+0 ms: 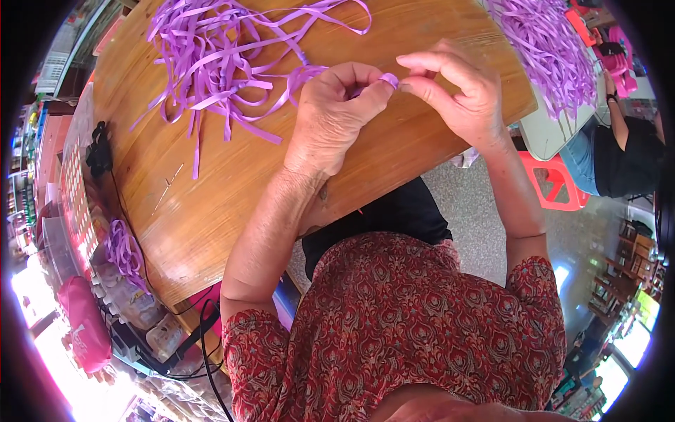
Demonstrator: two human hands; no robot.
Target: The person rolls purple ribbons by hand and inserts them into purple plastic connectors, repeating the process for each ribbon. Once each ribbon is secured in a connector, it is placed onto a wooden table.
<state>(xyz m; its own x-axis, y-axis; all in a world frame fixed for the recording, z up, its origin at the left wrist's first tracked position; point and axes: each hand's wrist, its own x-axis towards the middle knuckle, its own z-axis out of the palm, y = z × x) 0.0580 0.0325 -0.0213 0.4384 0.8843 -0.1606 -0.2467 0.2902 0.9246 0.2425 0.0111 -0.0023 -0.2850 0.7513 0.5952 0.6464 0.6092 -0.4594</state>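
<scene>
Over the wooden table, my left hand (337,112) is closed on a purple ribbon (389,80), a small loop of it sticking out between thumb and forefinger. From that hand the ribbon runs back toward a loose heap of purple ribbons (225,56) at the far left of the table. Just right of the loop is my right hand (457,88), its thumb and forefinger apart with nothing visible between them. The right thumb tip is close to the loop; whether they touch I cannot tell.
The wooden table (232,190) has a thin, needle-like metal tool (167,188) on it. A black cable (126,204) follows its left edge. At the far right hangs another purple ribbon bundle (545,49), above a red stool (552,184). Another person (629,158) sits there.
</scene>
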